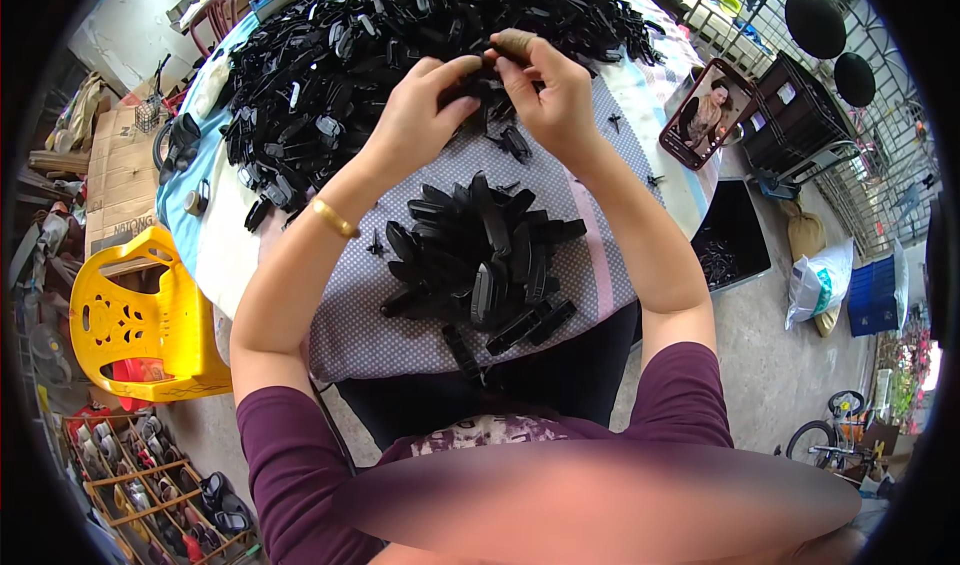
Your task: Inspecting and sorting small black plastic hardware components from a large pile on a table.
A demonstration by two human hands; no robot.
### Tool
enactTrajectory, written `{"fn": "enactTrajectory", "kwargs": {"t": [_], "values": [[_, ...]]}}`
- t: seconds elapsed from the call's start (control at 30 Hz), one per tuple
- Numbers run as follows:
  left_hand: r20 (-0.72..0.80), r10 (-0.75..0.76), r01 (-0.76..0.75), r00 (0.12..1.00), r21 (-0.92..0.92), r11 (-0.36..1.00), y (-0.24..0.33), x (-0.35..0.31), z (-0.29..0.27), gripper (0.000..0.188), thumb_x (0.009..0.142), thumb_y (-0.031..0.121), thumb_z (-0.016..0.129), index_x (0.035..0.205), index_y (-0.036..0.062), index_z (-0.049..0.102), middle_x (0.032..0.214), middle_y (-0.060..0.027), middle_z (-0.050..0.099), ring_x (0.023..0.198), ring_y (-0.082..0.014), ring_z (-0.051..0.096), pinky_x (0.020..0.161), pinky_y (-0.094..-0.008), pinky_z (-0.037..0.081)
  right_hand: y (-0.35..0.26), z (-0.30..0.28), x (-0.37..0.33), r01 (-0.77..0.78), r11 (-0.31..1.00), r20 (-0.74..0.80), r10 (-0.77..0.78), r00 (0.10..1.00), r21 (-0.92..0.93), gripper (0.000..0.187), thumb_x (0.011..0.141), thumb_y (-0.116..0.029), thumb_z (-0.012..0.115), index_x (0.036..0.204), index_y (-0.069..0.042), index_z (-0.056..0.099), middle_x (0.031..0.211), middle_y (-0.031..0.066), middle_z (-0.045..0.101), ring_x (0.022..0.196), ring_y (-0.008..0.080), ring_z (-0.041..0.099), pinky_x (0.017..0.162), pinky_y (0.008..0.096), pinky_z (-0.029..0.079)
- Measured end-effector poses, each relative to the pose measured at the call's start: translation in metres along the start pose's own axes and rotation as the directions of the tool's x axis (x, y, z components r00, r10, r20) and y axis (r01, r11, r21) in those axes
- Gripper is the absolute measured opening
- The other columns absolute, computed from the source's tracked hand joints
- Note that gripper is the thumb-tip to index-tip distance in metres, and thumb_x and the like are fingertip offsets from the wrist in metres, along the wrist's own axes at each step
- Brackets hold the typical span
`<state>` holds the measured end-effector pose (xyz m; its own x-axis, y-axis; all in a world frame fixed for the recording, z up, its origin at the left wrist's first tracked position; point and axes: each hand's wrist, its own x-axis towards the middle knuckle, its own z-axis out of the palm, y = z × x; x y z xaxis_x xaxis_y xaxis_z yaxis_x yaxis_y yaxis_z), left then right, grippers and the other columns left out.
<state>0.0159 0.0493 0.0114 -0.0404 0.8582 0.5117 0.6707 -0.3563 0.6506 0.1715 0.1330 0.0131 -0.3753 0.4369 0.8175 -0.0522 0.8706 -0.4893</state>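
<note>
My left hand [422, 107] and my right hand [546, 89] are raised close together over the front edge of a large heap of black plastic parts [340, 75]. Both are closed in a pinch, fingertips almost meeting on a small black plastic part [489, 56] whose shape is mostly hidden. Nearer to me, between my forearms, a smaller pile of longish black plastic pieces [488, 255] rests on a grey dotted cloth [360, 337]. A loose black piece [513, 143] lies just below my right hand.
A phone [706, 115] with a person on its screen stands at the table's right. Beyond it are black crates [795, 115]; an open black bin [735, 235] sits below. A yellow plastic chair [125, 315] is on the left, above a shoe rack [150, 485].
</note>
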Motion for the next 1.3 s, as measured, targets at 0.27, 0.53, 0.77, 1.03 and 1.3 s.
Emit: {"fn": "enactTrajectory", "kwargs": {"t": [0.27,0.53,0.77,1.03,1.3], "values": [[0.156,-0.421,0.406,0.894,-0.682,0.609,-0.004,-0.027,-0.021,0.022,0.086,0.017,0.063,0.096,-0.0018,0.057,0.081,-0.0056,0.061,0.061,-0.0106,0.06,0.053,-0.0193,0.048,-0.01,0.017,-0.011,-0.576,0.74,0.407,0.434,0.803,0.347,0.022,0.087,-0.007,0.058,0.108,-0.002,0.063,0.093,0.0043,0.066,0.079,0.0093,0.061,0.067,0.0213,0.051],[0.231,-0.257,0.34,0.939,-0.74,0.58,-0.005,-0.03,-0.032,0.034,0.088,0.006,0.056,0.12,-0.0032,0.051,0.109,-0.0126,0.06,0.098,-0.0226,0.062,0.08,-0.0263,0.053,-0.006,0.021,-0.014,-0.547,0.754,0.384,0.414,0.826,0.364,0.023,0.089,-0.01,0.056,0.109,0.001,0.061,0.092,0.0054,0.065,0.077,0.0115,0.063,0.064,0.0228,0.053],[0.077,-0.315,0.249,0.946,-0.795,0.554,-0.021,-0.033,-0.025,0.026,0.084,0.006,0.063,0.109,-0.0014,0.061,0.088,-0.0042,0.064,0.076,-0.0093,0.059,0.067,-0.0207,0.049,-0.016,0.023,-0.015,-0.584,0.723,0.422,0.429,0.799,0.37,0.021,0.089,-0.011,0.057,0.106,0.001,0.062,0.084,0.0044,0.066,0.072,0.0106,0.063,0.057,0.0205,0.05],[-0.019,-0.355,0.187,0.935,-0.823,0.536,-0.012,-0.037,-0.002,0.03,0.084,0.006,0.062,0.114,-0.0007,0.059,0.098,-0.0057,0.064,0.087,-0.0093,0.059,0.078,-0.0214,0.048,-0.011,0.034,-0.026,-0.284,0.95,0.206,0.255,0.945,0.129,0.019,0.088,-0.009,0.058,0.104,0.0,0.062,0.085,0.0039,0.065,0.069,0.01,0.062,0.055,0.0193,0.049],[-0.005,-0.292,0.159,0.956,-0.83,0.534,-0.009,-0.035,-0.018,0.025,0.086,0.006,0.059,0.109,-0.0013,0.062,0.098,-0.0083,0.066,0.09,-0.013,0.06,0.085,-0.0252,0.047,-0.019,0.023,-0.015,-0.546,0.831,0.556,0.405,0.726,0.108,0.024,0.082,-0.015,0.067,0.098,0.002,0.061,0.077,0.0013,0.062,0.068,0.0052,0.056,0.063,0.0209,0.047]]}}
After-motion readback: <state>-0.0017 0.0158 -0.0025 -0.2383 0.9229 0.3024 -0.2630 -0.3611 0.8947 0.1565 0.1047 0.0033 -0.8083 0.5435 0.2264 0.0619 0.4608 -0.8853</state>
